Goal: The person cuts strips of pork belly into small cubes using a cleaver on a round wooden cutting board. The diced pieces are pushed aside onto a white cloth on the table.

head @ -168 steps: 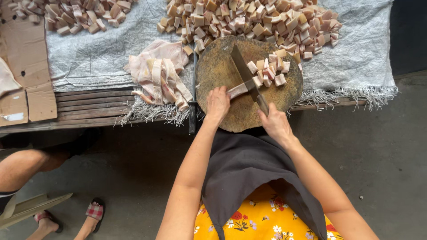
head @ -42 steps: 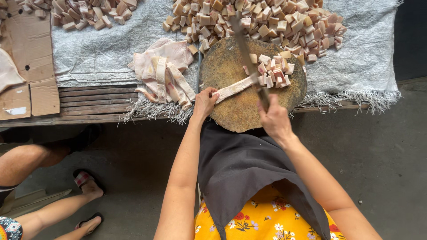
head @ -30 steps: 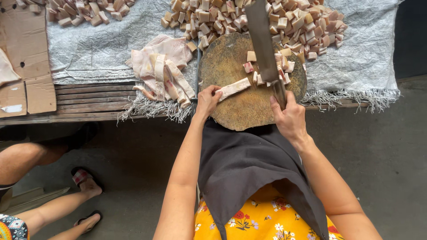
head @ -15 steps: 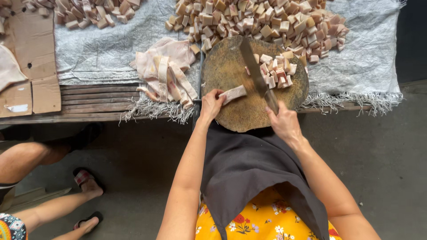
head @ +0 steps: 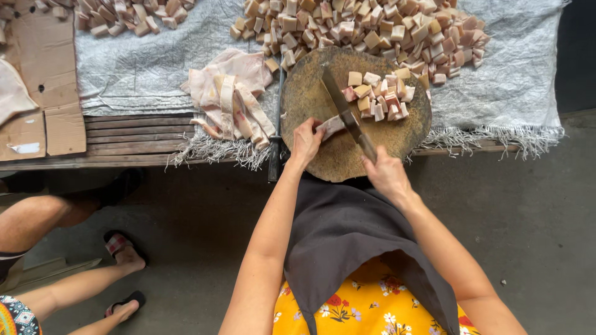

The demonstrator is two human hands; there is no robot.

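Seen from above: round wooden board (head: 323, 161) at the near edge of the bench (head: 124, 133), partly on grey cloth (head: 155, 62).

Right hand (head: 386, 174) closed tight round the knife (head: 343, 111) handle, grip just off the near-right part of the board. Blade running away from the grip, up and to the left, long axis on a diagonal, tip pointing to the far left of the board. Edge down on the strip (head: 331, 127), crossing it just beyond the right fist.

Left hand (head: 306, 139) curled over the near end of the strip, fingertips pressing it to the board, grip closed on it. Strip pale and pinkish, short, lying roughly left to right with its right end tilted slightly away, long axis set across the blade. Strip between the two hands, touching the left one, a little ahead of the right one.

Cut cubes (head: 380, 99) heaped on the board to the right of the blade, just beside it. Larger pile of cubes (head: 372, 28) on the cloth beyond the board. Uncut slabs (head: 230, 99) on the cloth left of the board. Cardboard (head: 43, 80) at the far left. Another person's legs and sandals (head: 121, 245) on the floor at lower left.
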